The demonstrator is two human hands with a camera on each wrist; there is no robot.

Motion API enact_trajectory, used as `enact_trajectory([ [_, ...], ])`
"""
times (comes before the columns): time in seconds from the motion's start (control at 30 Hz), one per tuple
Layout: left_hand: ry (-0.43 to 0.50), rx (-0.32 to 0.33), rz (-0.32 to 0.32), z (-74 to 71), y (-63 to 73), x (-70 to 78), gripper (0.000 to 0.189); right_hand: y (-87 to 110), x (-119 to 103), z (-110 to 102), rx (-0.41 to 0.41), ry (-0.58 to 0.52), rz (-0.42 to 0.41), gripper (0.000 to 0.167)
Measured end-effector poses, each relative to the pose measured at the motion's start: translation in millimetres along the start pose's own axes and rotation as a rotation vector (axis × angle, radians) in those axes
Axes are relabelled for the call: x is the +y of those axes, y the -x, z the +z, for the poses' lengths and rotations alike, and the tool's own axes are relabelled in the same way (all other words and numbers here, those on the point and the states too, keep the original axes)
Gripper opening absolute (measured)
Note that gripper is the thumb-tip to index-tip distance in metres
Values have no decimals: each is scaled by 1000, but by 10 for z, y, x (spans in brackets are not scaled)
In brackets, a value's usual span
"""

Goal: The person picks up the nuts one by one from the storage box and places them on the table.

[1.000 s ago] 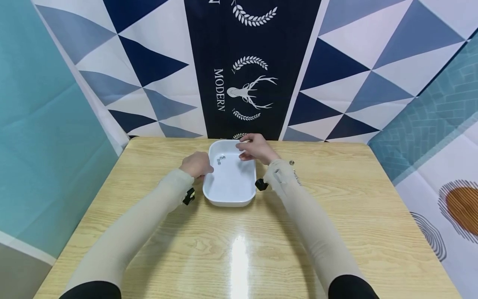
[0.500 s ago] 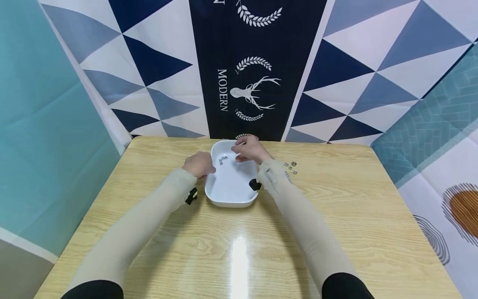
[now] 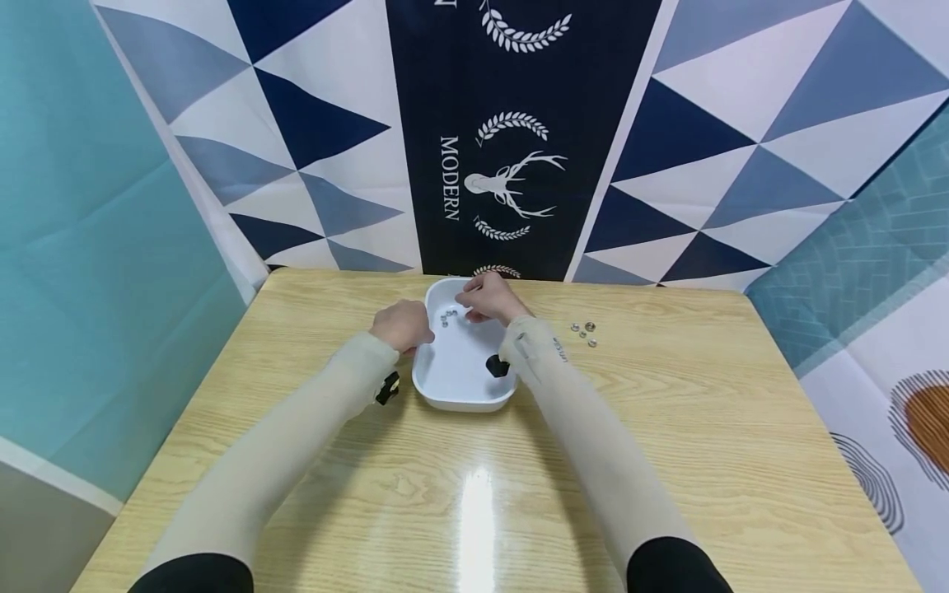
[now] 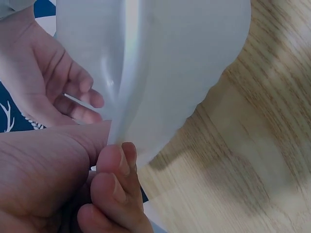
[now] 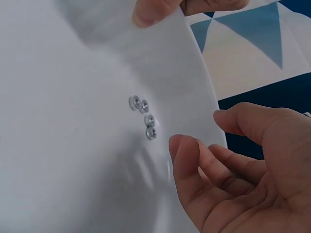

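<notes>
A white rectangular tray (image 3: 463, 375) stands on the table. Several small silver ring-shaped metal pieces (image 5: 146, 116), with holes through them, lie together inside. My left hand (image 3: 403, 325) pinches the tray's left rim between thumb and fingers, clearly seen in the left wrist view. Over the tray's far right part hovers my right hand (image 3: 493, 298). In the right wrist view its thumb and forefinger are apart, the other fingers loosely bent, and nothing shows between them. The ring-shaped pieces lie just left of these fingertips (image 5: 182, 145).
Right of the tray, more small metal pieces (image 3: 583, 333) are scattered on the wooden table (image 3: 667, 412). A short row of metal bits (image 3: 559, 349) shows beside my right sleeve. A patterned cloth (image 3: 341, 123) hangs behind the table's far edge.
My right hand has moved left over the tray, and its arm uncovers more of the metal pieces on the table. My left hand stays at the rim. The head view has shifted slightly.
</notes>
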State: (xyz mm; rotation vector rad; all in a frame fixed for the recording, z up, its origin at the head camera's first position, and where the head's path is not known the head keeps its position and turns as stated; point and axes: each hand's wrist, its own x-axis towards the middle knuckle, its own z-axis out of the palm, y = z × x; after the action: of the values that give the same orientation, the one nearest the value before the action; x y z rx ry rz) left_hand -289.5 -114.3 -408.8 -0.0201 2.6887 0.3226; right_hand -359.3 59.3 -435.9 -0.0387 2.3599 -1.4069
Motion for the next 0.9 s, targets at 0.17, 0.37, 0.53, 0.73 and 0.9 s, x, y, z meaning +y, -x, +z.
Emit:
enact_trajectory([
  [0.17, 10, -6, -6, 7, -8, -23, 22, -44, 8, 68, 12, 66, 16, 34],
  [0.37, -5, -6, -10, -5, -3, -16, 24, -103, 42, 126, 24, 162, 21, 22],
  [0.53, -17, 7, -10, 1, 4, -7, 23, -139, 80, 152, 28, 213, 14, 12],
  [0.73, -26, 23, -2, -2, 8, -18, 23, -179, 91, 171, 23, 185, -29, 12],
  [0.9, -22, 20, 4, 3, 0, -17, 24, -200, 90, 178, 9, 180, -44, 14],
])
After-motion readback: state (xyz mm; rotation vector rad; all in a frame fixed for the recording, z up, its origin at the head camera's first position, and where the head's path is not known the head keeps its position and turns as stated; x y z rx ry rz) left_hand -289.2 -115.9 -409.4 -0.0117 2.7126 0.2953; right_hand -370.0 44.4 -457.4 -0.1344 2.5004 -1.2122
